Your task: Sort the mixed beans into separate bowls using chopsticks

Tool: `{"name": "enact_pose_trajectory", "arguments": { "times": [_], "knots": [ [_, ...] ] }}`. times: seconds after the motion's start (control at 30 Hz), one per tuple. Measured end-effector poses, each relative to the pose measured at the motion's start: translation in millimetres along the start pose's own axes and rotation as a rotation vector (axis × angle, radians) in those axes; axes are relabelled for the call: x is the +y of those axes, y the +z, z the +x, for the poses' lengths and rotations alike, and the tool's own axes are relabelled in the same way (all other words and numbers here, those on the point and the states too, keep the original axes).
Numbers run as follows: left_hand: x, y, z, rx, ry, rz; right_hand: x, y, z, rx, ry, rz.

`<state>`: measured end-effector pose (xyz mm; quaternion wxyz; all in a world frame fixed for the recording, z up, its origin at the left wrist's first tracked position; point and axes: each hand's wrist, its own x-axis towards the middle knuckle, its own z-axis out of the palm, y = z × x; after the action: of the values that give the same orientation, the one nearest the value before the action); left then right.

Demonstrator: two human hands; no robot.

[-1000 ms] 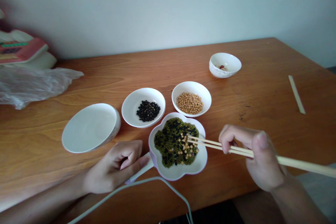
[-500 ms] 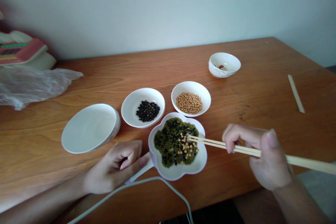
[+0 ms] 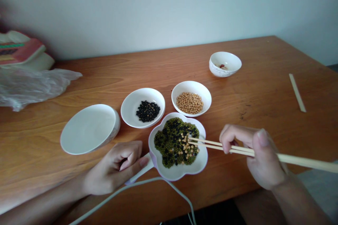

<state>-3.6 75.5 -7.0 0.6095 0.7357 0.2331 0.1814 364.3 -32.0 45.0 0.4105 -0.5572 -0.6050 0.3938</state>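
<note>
My left hand is closed around the handle of a flower-shaped dish, white inside with a pale purple edge. Mixed in the dish are green mung beans, black beans and a patch of yellow soybeans. My right hand grips a pair of wooden chopsticks, their tips down among the soybeans. Just behind the dish stand a white bowl of black beans and another white bowl of soybeans.
A larger white bowl with nothing in it is at the left. Farther back is a bowl with a few small bits. A paper strip lies at right, a plastic bag at left. A pale cable crosses in front.
My right hand has shifted slightly left, and the chopsticks' tips look a little farther apart among the soybeans. My left hand stays on the handle.
</note>
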Motion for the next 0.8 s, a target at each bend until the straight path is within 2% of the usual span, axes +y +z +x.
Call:
{"name": "enact_pose_trajectory", "arguments": {
  "times": [0.33,0.43,0.6,0.8],
  "knots": [
    [0.1,-0.2,0.9,0.005,0.000,0.019,-1.7,-0.6,-0.6,0.034,-0.046,0.023],
    [-0.3,-0.3,-0.2,0.004,-0.003,0.028,-5.6,0.2,2.2,0.092,-0.042,0.040],
    [-1.0,0.4,1.9,-0.004,-0.025,0.032,-20.0,-8.7,8.7,0.294,-0.084,0.188],
    [0.9,1.0,3.4,-0.001,-0.018,0.043,-27.7,-17.1,16.4,0.651,-0.283,0.190]
  ]
}}
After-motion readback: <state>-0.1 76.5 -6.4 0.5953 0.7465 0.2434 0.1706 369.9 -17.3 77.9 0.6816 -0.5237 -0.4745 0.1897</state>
